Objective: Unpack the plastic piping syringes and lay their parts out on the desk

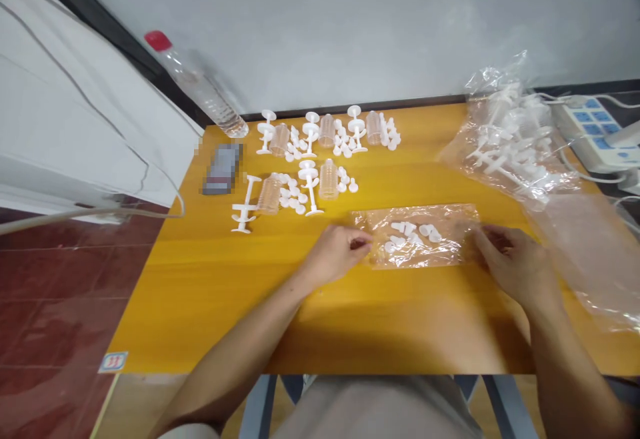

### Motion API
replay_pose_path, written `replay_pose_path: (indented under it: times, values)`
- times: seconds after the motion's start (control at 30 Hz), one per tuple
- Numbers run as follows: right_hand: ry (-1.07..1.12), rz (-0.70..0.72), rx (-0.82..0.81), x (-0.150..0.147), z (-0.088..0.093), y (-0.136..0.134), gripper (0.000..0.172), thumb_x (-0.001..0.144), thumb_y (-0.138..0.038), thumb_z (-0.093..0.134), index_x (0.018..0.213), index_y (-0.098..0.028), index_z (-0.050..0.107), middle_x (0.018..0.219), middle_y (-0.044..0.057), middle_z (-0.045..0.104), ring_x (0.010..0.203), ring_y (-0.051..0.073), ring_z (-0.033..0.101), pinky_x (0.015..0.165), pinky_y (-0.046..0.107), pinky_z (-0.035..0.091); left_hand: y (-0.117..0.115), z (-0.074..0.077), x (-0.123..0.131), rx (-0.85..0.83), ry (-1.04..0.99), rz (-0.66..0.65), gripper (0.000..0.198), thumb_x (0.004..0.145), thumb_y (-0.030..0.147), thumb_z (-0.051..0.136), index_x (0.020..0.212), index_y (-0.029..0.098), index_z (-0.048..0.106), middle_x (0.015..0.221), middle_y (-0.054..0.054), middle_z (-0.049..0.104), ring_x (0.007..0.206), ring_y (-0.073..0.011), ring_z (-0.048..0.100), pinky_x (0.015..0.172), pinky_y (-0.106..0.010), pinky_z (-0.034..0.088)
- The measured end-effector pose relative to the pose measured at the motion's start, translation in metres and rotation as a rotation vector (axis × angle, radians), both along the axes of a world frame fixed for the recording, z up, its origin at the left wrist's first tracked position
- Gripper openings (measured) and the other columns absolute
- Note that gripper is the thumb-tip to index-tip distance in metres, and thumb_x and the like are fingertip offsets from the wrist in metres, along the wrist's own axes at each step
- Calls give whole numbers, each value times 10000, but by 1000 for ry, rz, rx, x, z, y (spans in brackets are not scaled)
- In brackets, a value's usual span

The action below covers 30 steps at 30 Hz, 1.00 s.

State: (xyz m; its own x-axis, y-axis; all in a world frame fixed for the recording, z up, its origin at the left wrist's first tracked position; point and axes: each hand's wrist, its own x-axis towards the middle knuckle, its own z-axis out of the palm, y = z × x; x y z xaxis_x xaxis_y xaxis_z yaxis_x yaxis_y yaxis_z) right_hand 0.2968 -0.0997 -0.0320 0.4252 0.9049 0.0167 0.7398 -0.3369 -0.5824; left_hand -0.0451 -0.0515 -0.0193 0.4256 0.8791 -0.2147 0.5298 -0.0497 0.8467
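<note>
A clear plastic bag [450, 252] lies flat on the wooden table, with several small white plastic parts [413, 234] inside it. My left hand [337, 252] pinches the bag's left edge, while my right hand [517, 262] pinches its right edge. Beyond the left hand are groups of parts in two rows. Each group has a white plunger-like piece [311, 189], a clear ribbed cylinder [329, 179] and small white caps [344, 179].
A bottle with a red cap [200, 89] stands at the back left, near a blurred flat object [223, 168]. At the right lie a large bag of white parts [520, 136], another clear bag [590, 246] and a power strip [600, 132]. A wall [350, 26] borders the table's back.
</note>
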Motion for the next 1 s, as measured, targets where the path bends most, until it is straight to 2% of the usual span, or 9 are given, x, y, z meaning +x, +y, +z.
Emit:
replay_pose_path:
  times: [0.1,0.2,0.37,0.47,0.53,0.63,0.77,0.87,1.0]
  values:
    - [291,-65,104,-15,19,6,293,812,-462,754,890,-179,746,777,73,736,645,198,685,591,317,551,-1,-20,7,-79,-94,54,305,873,394,717,1075,195,828,809,-11,769,659,-134,622,578,-229,441]
    - [502,-78,319,-31,47,7,306,766,-441,822,897,-183,724,886,81,757,756,207,745,641,291,606,1,-23,4,-111,-177,94,413,845,425,757,1182,191,799,790,-6,738,619,-112,562,557,-220,420]
    - [379,-13,451,-41,79,10,266,809,-394,806,909,-168,708,881,91,744,690,177,732,492,220,564,-1,-23,-3,-77,-213,111,500,853,390,752,1316,203,728,957,-24,741,560,-59,463,527,-195,405]
    - [357,-29,443,-39,78,14,248,809,-376,798,886,-162,699,801,73,719,649,173,719,476,220,553,-3,-23,-4,-8,-194,51,513,884,384,718,1366,208,690,1008,-30,716,546,-52,440,506,-190,390]
    - [356,-59,480,-35,73,14,253,798,-374,805,894,-168,695,779,65,707,642,185,720,466,234,545,-5,-20,-4,121,-135,14,464,907,362,696,1343,203,703,1012,-44,705,601,-78,503,553,-209,445]
    - [309,-102,544,-26,65,12,239,799,-365,799,908,-176,702,783,69,706,643,196,720,470,257,541,-11,-14,-3,330,5,-25,421,961,353,631,1356,219,687,1048,-68,682,743,-134,606,713,-273,539]
    - [347,-119,540,-21,60,8,218,790,-341,801,883,-172,699,785,69,695,645,192,708,469,263,530,-13,-10,6,459,123,-21,510,982,458,609,1433,219,607,1268,-125,622,1035,-226,670,927,-378,567]
    - [362,-93,610,-29,67,5,223,793,-349,809,893,-179,705,790,65,692,633,181,683,474,279,508,-9,-14,12,544,92,-78,487,995,441,597,1415,193,605,1354,-146,605,1254,-280,600,1091,-437,497]
    - [184,-43,712,-49,88,5,234,848,-406,766,954,-200,733,799,64,691,617,178,655,521,328,503,-5,-18,12,579,115,-129,497,1007,435,581,1430,174,580,1348,-159,617,1266,-297,574,1122,-473,457]
